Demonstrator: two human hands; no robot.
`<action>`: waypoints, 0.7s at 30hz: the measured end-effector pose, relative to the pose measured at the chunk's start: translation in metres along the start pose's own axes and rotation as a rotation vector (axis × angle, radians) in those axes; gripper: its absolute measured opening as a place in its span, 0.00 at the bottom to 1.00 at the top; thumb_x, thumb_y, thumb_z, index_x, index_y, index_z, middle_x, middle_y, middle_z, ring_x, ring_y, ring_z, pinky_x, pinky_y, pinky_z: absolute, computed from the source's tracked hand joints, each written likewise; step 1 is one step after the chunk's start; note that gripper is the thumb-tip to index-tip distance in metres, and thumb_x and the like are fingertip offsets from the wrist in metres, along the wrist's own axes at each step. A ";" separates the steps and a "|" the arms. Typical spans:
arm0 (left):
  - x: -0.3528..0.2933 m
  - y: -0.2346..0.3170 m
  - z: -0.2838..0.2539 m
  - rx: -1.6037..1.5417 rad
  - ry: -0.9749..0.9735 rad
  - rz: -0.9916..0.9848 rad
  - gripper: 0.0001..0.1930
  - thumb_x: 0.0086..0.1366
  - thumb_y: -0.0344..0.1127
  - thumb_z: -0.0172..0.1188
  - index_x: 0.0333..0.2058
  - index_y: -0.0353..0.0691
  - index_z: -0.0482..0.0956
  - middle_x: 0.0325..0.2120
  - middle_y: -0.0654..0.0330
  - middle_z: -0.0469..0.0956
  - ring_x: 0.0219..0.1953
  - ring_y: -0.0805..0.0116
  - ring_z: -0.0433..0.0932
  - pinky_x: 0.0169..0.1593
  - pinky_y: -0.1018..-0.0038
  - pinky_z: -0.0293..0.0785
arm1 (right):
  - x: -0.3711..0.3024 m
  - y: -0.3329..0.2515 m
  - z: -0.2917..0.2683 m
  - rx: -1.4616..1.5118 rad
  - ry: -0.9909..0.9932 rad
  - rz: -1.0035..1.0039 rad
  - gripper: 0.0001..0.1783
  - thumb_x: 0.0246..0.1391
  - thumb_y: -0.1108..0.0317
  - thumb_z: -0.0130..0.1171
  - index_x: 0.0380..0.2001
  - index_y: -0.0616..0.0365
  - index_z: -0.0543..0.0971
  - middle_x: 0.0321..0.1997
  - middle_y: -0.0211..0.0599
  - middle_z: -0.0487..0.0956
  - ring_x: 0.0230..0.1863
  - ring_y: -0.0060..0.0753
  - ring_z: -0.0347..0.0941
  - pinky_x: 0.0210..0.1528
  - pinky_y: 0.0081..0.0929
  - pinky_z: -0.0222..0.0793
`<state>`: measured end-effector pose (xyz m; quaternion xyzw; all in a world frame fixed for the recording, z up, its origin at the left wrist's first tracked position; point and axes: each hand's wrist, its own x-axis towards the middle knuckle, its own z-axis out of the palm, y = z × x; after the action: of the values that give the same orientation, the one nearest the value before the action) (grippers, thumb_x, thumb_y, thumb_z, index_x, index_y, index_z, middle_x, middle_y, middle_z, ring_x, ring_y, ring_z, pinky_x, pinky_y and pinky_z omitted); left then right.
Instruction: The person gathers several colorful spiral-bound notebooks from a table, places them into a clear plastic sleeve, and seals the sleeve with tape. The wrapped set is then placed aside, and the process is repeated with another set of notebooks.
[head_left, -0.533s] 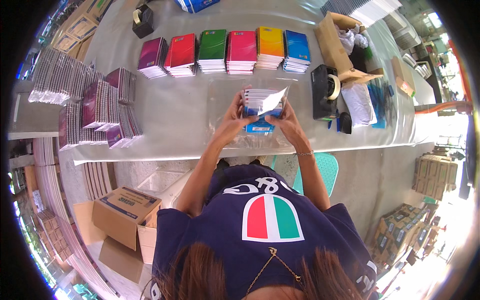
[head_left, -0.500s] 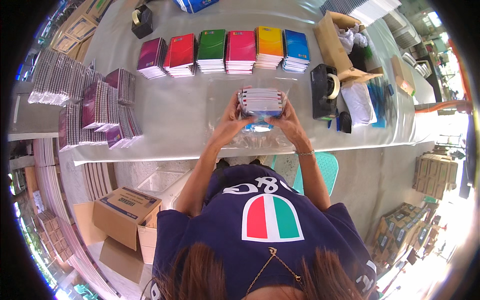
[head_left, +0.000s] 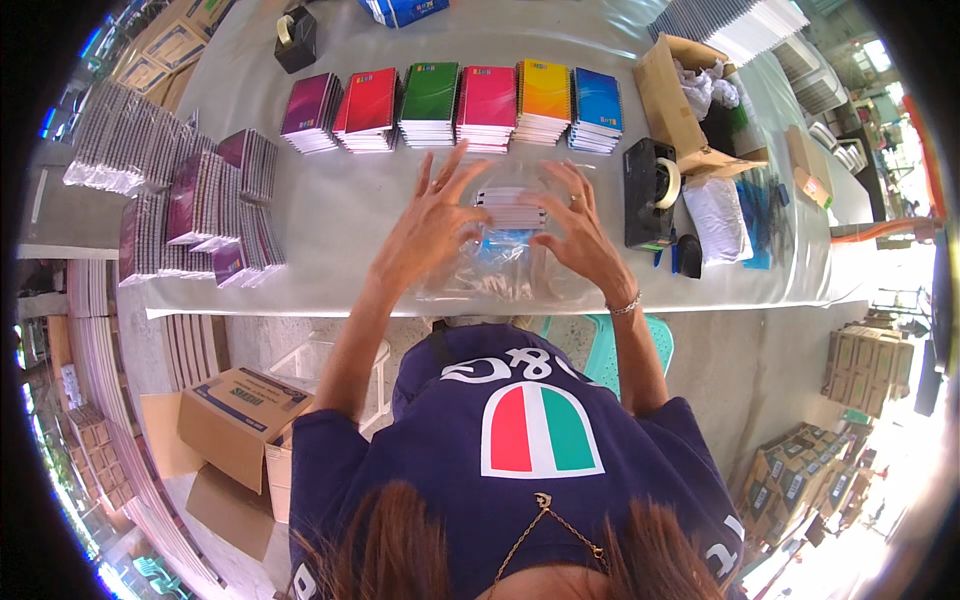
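Note:
A small stack of spiral notebooks (head_left: 512,213) sits on the table in front of me, page edges showing, with a blue cover at its near side. Clear plastic film (head_left: 490,280) lies around and below it. At the stack's left side my left hand (head_left: 437,218) is open, fingers spread toward the far side. My right hand (head_left: 582,232) is open at the right side, its fingers curved and apart. Whether the fingertips touch the plastic I cannot tell. Beyond them stands a row of notebook piles, including a pink pile (head_left: 488,105) and a yellow pile (head_left: 545,100).
Black tape dispensers stand at the right (head_left: 650,195) and far left (head_left: 296,40). An opened carton (head_left: 672,100) and a white packet (head_left: 716,220) are at the right. Wrapped purple notebook bundles (head_left: 195,205) crowd the left. A cardboard box (head_left: 235,415) stands below the table's front edge.
Both hands have let go of the plastic-wrapped notebook stack and spread apart, the left moving further left. The stack now rests on the table, slightly lower in view.

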<state>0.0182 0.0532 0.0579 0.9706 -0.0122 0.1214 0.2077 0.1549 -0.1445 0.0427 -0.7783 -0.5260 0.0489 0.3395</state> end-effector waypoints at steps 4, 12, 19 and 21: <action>0.018 0.011 -0.032 0.027 0.001 0.070 0.08 0.49 0.39 0.69 0.31 0.51 0.85 0.58 0.69 0.67 0.69 0.65 0.53 0.72 0.49 0.39 | 0.019 -0.016 -0.030 -0.144 -0.034 -0.145 0.16 0.41 0.69 0.68 0.37 0.49 0.80 0.61 0.35 0.66 0.67 0.47 0.54 0.68 0.46 0.49; -0.012 0.013 -0.029 -0.302 0.382 -0.084 0.29 0.42 0.42 0.76 0.44 0.45 0.76 0.52 0.59 0.70 0.60 0.57 0.65 0.64 0.57 0.59 | -0.006 0.006 -0.040 0.130 0.294 0.069 0.24 0.43 0.69 0.69 0.46 0.55 0.75 0.58 0.41 0.68 0.61 0.47 0.62 0.61 0.40 0.60; -0.045 0.003 0.105 -0.500 0.609 -0.352 0.43 0.38 0.43 0.79 0.53 0.39 0.67 0.49 0.53 0.70 0.54 0.54 0.68 0.56 0.63 0.66 | -0.057 0.059 0.058 0.366 0.206 0.151 0.41 0.41 0.68 0.72 0.60 0.56 0.66 0.63 0.44 0.64 0.65 0.45 0.59 0.62 0.39 0.61; -0.042 0.005 0.115 -0.507 0.633 -0.359 0.42 0.39 0.41 0.79 0.53 0.39 0.68 0.49 0.53 0.70 0.54 0.55 0.69 0.55 0.64 0.67 | -0.055 0.056 0.065 0.387 0.187 0.119 0.42 0.41 0.67 0.72 0.61 0.55 0.65 0.65 0.44 0.62 0.67 0.45 0.57 0.63 0.39 0.60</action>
<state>0.0037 0.0006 -0.0516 0.7908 0.1913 0.3678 0.4502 0.1464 -0.1722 -0.0544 -0.7294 -0.4261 0.0967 0.5264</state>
